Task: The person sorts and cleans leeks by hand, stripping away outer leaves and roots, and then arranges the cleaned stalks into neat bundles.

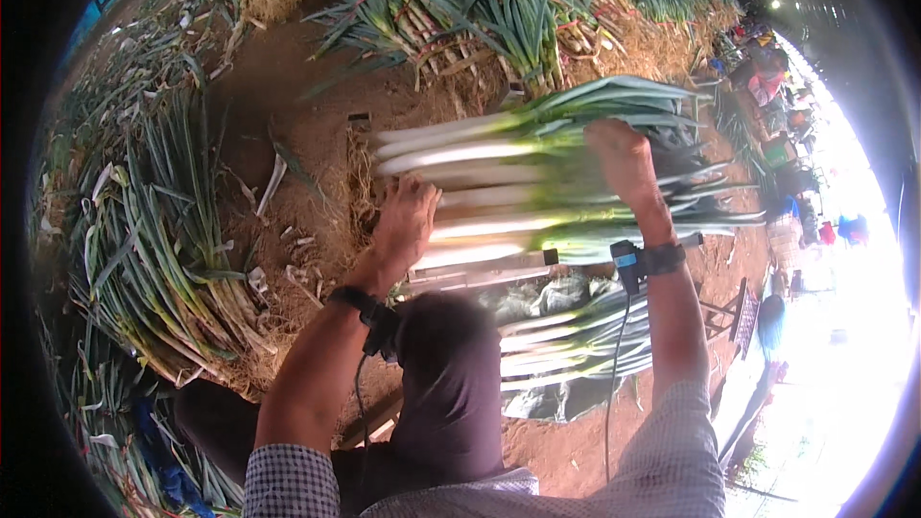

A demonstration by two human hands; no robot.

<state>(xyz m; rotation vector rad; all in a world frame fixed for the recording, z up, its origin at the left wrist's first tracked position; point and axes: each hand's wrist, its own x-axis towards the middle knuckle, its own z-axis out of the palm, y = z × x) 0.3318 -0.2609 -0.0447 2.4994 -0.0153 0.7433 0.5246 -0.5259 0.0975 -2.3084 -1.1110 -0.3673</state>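
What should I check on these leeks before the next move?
1. Left hand at the white ends of the upper leeks: ok.
2. Right hand over their green leaves: ok.
3. Right hand's grip on a leaf: cannot tell, blurred.
4. Leaf tips level: not ok, they end unevenly.
5. Right wrist cable clear of the lower leeks: cannot tell, it crosses in front of them.

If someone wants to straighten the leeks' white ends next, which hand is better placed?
Probably the left hand: it's at the white ends, while the right hand is farther over, by the green leaves.
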